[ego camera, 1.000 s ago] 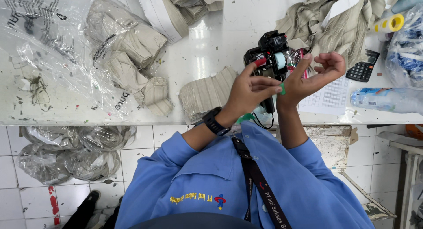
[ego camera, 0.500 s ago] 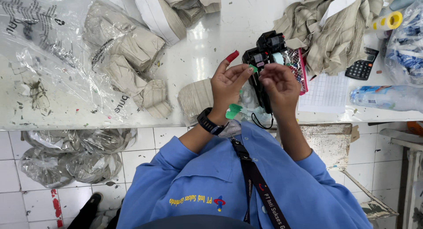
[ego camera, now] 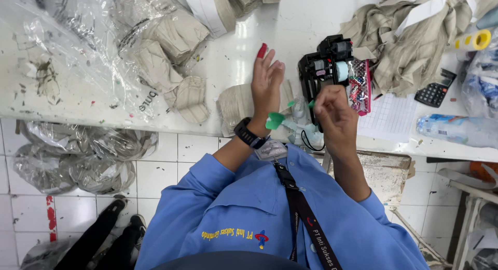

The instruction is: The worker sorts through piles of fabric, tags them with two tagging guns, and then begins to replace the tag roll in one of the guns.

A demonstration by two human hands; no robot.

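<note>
the black plastic hand-held labelling gun [ego camera: 328, 67] lies on the white table [ego camera: 244, 36], just beyond the right hand [ego camera: 334, 114], whose fingers pinch together on a small green scrap. the left hand [ego camera: 267, 83] is spread open, empty. the gun looks light and rigid, best gripped by its handle.

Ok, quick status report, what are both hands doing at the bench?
Left hand open, fingers spread, empty. Right hand closed at black label gun, exact grip hidden. Folded beige cloth beneath left hand.

1 label gun [ego camera: 332, 72], 1 calculator [ego camera: 434, 94], 1 water bottle [ego camera: 456, 131], 2 hands, 1 wristwatch [ego camera: 248, 133].
</note>
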